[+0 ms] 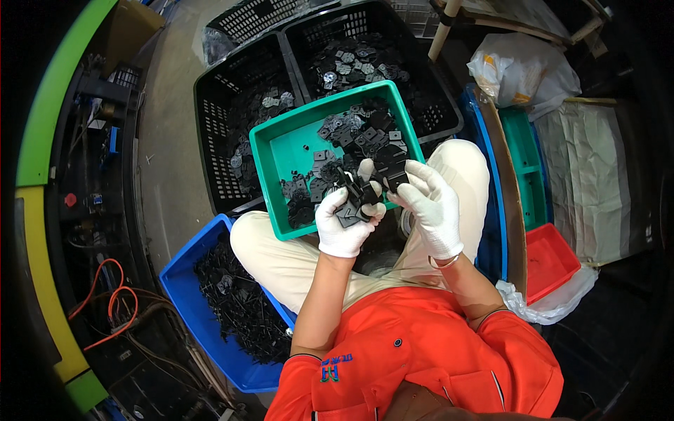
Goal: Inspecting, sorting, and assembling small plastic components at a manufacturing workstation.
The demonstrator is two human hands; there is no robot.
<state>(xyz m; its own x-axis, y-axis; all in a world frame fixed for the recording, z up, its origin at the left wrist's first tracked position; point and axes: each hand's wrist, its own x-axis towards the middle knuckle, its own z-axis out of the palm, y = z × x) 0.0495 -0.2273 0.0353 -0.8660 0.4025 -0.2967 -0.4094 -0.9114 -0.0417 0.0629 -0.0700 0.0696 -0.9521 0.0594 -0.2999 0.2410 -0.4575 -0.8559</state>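
Black plastic parts, both gloved hands busy at centre frame

Black plastic parts [359, 191] are sitting right in the middle of the picture, gathered in a small stack between two white-gloved hands. The left hand [342, 223] is cupping the stack from below, its fingers [371, 210] curling round the lower pieces, seemingly so that none slide off. The right hand [430, 203] is coming in from the right of centre, its fingers [393, 196] pinching the upper edge of the stack, thumb and forefinger closing on a piece at the top.

Just above the hands, the green tray [281, 151] is resting on the person's lap, tilted a little, with more of the same black pieces heaped towards its right half. That is keeping the supply close to the hands.

Beyond it, in the upper part of the frame, black slotted crates [214, 133] are holding further pieces. At lower left a blue bin [184, 281] is carrying a tangle of thin black scraps. On the right, a red bin [551, 259] is lying beside a blue board's edge, and a white plastic bag [519, 70] is slumping at upper right.
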